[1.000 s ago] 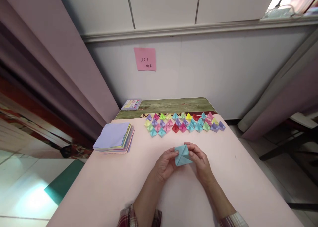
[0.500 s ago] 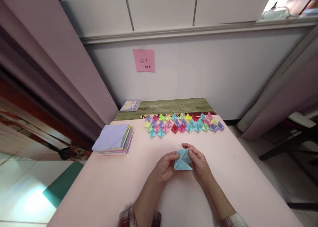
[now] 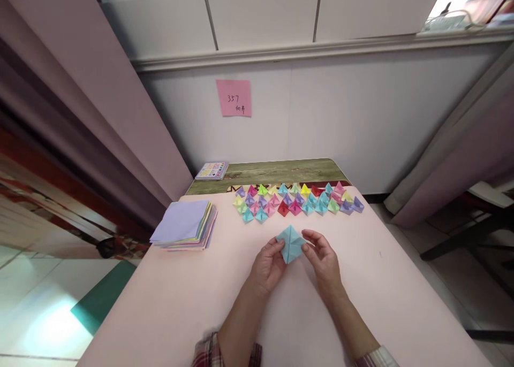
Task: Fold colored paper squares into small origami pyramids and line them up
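A light blue folded paper square, creased across its diagonals, stands on a corner like a diamond just above the pink table. My left hand pinches its lower left edge. On the other side, my right hand has its fingers curled at the paper's right corner, touching it. Beyond the hands lie several small folded paper pieces in many colours, laid in rows.
A stack of coloured paper sheets lies at the table's left. A paper packet rests on the green wooden surface behind. A pink note is stuck to the wall. A dark chair frame stands to the right.
The blue paper has been turned from a tilted, partly folded shape to a flat diamond and moved slightly away from me. My right hand shifted from covering it to its right corner.
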`<state>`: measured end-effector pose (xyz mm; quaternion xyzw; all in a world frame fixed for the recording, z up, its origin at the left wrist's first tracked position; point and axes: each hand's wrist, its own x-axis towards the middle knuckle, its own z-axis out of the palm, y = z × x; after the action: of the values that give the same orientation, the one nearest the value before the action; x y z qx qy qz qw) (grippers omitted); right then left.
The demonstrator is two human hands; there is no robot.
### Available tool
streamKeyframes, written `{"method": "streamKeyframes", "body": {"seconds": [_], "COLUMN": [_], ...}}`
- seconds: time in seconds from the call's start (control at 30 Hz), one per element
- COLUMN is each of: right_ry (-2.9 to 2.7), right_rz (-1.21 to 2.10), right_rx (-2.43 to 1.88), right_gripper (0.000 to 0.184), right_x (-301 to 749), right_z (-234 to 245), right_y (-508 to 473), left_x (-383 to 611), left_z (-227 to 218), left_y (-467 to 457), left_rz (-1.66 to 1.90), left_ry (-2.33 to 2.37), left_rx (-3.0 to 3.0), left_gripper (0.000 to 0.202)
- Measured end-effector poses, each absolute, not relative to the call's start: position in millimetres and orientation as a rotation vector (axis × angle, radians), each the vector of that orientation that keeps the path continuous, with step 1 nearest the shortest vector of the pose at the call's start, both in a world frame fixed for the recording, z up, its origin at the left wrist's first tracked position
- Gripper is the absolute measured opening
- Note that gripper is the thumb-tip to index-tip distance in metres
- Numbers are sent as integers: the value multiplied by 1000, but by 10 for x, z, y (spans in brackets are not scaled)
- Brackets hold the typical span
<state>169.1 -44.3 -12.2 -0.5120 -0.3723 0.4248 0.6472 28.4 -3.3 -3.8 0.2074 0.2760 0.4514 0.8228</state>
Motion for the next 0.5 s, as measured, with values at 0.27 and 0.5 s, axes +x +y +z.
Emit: {"method": "streamKeyframes", "body": {"seconds": [0.27, 0.5], "right_ry": [-767, -736], "right_rz": [1138, 1210], "right_rx": [-1049, -1028], "right_gripper": [31, 38], "right_x": [1585, 1562], "right_z": [-132, -238], "right_y": [-435, -428], "left_x": [320, 361], "left_z": [-15, 25], "left_y": [-82, -122], "left_rz": [892, 884], "left_ry": [529, 539], "left_rx": [337, 343], "left_gripper": [17, 22]}}
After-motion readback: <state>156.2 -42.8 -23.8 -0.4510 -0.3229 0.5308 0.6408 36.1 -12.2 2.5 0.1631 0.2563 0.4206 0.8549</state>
